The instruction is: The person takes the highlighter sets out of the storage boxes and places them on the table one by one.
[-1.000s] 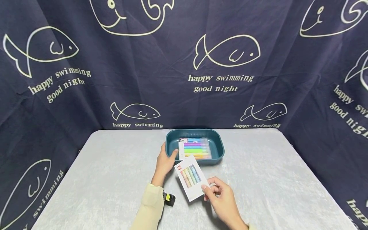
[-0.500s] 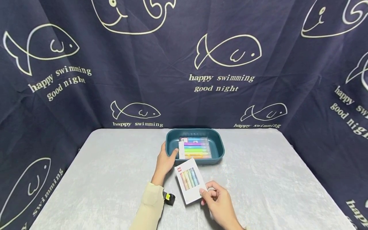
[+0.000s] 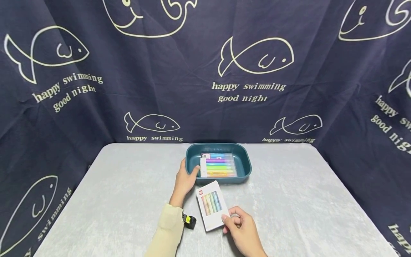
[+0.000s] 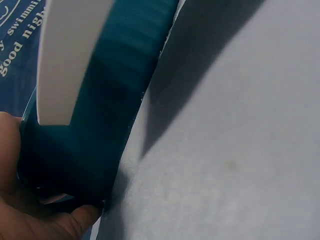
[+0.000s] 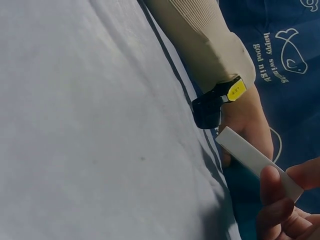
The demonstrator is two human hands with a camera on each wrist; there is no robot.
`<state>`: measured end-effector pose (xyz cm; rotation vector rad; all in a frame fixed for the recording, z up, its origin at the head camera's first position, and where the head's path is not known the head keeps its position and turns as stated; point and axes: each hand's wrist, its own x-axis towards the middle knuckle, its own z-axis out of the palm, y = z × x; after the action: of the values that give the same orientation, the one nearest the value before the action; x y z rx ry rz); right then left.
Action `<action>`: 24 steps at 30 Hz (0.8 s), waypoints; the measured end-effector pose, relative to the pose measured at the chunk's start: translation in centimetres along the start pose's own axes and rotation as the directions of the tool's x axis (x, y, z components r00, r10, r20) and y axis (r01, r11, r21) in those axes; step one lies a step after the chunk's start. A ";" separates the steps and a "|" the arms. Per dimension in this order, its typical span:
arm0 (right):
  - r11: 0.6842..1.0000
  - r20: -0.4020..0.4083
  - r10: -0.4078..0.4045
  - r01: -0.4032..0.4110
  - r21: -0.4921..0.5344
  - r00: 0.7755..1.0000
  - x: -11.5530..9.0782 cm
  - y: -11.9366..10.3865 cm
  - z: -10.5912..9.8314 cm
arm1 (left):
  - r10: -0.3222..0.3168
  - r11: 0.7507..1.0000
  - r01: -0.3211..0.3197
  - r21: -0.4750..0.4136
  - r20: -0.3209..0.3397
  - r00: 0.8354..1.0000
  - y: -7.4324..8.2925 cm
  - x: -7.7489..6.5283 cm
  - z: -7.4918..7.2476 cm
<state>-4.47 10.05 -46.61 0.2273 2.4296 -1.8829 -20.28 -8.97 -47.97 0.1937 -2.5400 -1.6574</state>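
Observation:
A dark teal plastic bin (image 3: 228,181) stands near the back edge of the table. My left hand (image 3: 183,181) grips its left end, thumb inside the rim and fingers outside. Inside the bin lies a clear pack of bright coloured pens (image 3: 221,167). My right hand (image 3: 241,228) pinches the lower right edge of a white box (image 3: 212,208) with pens printed on its face. The box is tilted in front of the bin, above the table. The left wrist view shows the box's narrow side (image 4: 70,65) overlapping the bin's wall (image 4: 115,95).
A pale grey cloth covers the table (image 3: 135,200). Behind it hangs a navy curtain (image 3: 205,117) printed with white fish and words. A black wrist camera (image 3: 190,222) sits on my left sleeve, close to the white box.
My right hand has drawn the white box slightly down toward me, so it no longer overlaps the bin's front rim. The left hand and the bin stay put.

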 end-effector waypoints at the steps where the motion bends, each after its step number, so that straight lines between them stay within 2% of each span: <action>1: 1.000 0.000 0.011 -0.011 -0.002 1.000 0.0 0.0 0.0 | 0.004 1.000 -0.004 0.001 0.002 1.000 0.0 0.0 0.0; 8: 1.000 0.022 0.026 -0.026 0.007 0.999 0.2 0.5 0.2 | 0.007 1.000 -0.007 0.001 -0.009 1.000 -0.1 0.1 0.1; 15: 0.996 0.063 0.087 -0.087 0.009 0.994 0.1 0.7 0.4 | 0.002 1.000 -0.002 -0.008 0.005 1.000 -0.1 0.0 0.0; 24: 0.996 0.080 0.092 -0.093 0.012 0.993 0.1 0.8 0.4 | 0.005 1.000 -0.005 -0.012 0.007 1.000 0.0 -0.1 0.0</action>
<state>-4.50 9.86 -47.46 0.2559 2.3120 -1.8369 -20.17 -8.95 -48.00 0.1804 -2.5329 -1.6746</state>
